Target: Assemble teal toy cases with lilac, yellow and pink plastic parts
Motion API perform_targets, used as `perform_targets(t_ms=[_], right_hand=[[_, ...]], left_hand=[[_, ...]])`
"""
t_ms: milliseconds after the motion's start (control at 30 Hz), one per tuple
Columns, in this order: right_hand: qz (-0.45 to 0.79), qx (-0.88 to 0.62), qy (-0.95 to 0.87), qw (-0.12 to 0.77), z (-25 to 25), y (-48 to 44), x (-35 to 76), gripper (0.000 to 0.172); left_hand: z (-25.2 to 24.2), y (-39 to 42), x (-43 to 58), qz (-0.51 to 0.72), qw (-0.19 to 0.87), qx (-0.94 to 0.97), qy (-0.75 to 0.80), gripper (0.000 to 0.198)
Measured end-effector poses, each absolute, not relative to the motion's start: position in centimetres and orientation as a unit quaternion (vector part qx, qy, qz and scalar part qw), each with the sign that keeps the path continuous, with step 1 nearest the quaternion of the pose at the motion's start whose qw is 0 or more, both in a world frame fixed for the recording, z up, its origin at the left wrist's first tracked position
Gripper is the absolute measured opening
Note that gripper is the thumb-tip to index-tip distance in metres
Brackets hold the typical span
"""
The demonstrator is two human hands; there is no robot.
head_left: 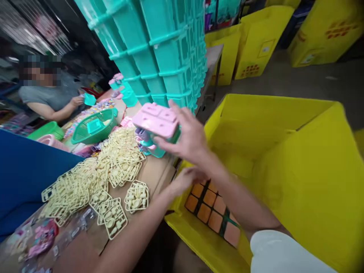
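Right grip (189, 138): fingers clamped over the near end of a toy case (155, 121), a moulded plastic box with a smooth pink panelled lid and a teal body, held above the worktop (155, 170). Left grip (186, 178): below the right one, at the rim of the yellow bin (298, 125); blurred, so whether its fingers are together or apart cannot be told. The bin is of corrugated plastic sheet with flat walls, and orange square tiles (210, 199) lie in a grid inside it, just beneath both grips. Left of the grips, cream plastic sprues (113, 163), thin lattice frames, lie heaped on the brown worktop. Behind the case stands a stack of teal crates (165, 49), ribbed and slotted. Further left sit a green mesh basket (93, 129) and a seated person (54, 98)
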State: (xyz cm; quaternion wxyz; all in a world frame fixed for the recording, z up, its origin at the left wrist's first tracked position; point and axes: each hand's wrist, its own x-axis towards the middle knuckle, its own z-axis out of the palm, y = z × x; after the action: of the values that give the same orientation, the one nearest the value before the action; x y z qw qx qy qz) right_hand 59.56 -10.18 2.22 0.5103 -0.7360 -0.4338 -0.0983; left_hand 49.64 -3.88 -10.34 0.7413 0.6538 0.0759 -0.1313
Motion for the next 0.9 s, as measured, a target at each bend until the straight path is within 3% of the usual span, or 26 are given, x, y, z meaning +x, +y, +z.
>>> perform_targets(t_ms=[100,200,400,533,667,900], right_hand=[[0.004,-0.678,-0.457,0.576,1.7,-17.7,61.2,0.093],[0.093,-0.676,-0.474,0.556,1.5,-23.1,62.2,0.089],[0.113,-0.725,-0.356,0.579,-0.5,-25.7,62.8,0.069],[0.203,-0.696,-0.244,0.644,-3.6,-25.2,64.0,0.073],[0.281,-0.682,-0.187,0.649,-6.2,-25.3,65.2,0.073],[0.178,-0.742,-0.299,0.573,-11.5,-26.3,67.5,0.111]], left_hand=[[-6.5,-3.4,49.7,-0.147,0.85,0.503,0.049,0.081],[-3.8,-3.5,50.1,-0.101,0.9,0.422,0.048,0.083],[-4.6,-6.9,51.9,0.03,0.811,0.581,0.059,0.079],[-6.9,-8.4,52.7,0.143,0.73,0.668,0.03,0.088],[-8.7,-8.8,53.0,0.11,0.7,0.705,0.028,0.088],[-10.6,-8.6,53.1,0.057,0.646,0.76,0.03,0.09]])
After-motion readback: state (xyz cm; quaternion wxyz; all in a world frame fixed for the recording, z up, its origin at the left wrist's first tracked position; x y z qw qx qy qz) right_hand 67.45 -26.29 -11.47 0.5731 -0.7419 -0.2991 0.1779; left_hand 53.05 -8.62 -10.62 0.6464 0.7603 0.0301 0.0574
